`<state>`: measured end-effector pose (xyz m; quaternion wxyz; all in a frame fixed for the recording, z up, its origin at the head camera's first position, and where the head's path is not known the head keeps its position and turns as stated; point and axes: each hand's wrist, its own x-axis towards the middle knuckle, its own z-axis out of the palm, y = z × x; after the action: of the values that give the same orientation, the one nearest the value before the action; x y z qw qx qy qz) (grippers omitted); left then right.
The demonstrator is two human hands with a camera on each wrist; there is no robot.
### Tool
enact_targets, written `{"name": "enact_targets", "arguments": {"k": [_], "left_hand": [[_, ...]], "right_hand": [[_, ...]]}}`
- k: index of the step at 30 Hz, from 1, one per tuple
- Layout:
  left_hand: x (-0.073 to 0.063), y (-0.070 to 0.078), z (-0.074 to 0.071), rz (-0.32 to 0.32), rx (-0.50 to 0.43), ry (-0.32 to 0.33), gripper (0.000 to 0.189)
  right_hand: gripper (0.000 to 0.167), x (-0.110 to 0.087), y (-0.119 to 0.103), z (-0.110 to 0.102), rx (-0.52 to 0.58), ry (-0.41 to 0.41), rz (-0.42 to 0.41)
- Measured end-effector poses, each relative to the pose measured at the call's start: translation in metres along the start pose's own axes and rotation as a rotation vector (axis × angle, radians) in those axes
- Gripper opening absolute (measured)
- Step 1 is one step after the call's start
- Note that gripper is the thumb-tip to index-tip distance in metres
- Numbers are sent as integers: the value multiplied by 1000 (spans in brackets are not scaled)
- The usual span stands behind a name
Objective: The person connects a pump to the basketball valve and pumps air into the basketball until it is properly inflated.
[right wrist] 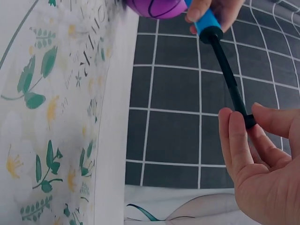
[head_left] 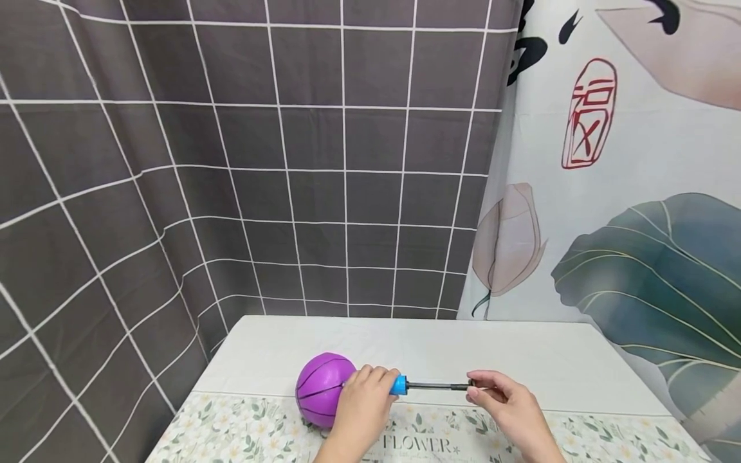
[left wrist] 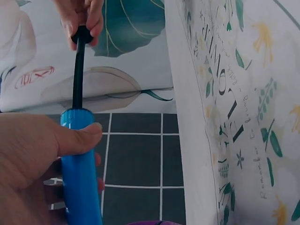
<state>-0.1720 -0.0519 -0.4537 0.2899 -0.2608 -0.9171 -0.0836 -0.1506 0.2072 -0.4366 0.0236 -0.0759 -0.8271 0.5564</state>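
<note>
one pump (head_left: 435, 386): left grip (head_left: 366, 400) snug round barrel (left wrist: 80, 171), right grip (head_left: 509, 406) narrow on handle (right wrist: 250, 121)

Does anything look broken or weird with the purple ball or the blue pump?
Nothing stands out. What shows of the purple ball looks round, and the rod on the blue pump looks straight between the left hand and the right hand. I can't see the pump's other end.
</note>
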Motion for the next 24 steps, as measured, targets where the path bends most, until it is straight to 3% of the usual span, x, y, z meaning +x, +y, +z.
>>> {"name": "enact_targets", "arguments": {"k": [9, 16, 24], "left_hand": [[1, 14, 2, 39, 52, -20, 41], [2, 24, 10, 64, 43, 4, 41], [-1, 15, 11, 69, -38, -24, 42]], "right_hand": [[21, -4, -8, 26, -82, 21, -83], [20, -6, -12, 48, -92, -28, -204], [23, -6, -7, 45, -54, -81, -160]]}}
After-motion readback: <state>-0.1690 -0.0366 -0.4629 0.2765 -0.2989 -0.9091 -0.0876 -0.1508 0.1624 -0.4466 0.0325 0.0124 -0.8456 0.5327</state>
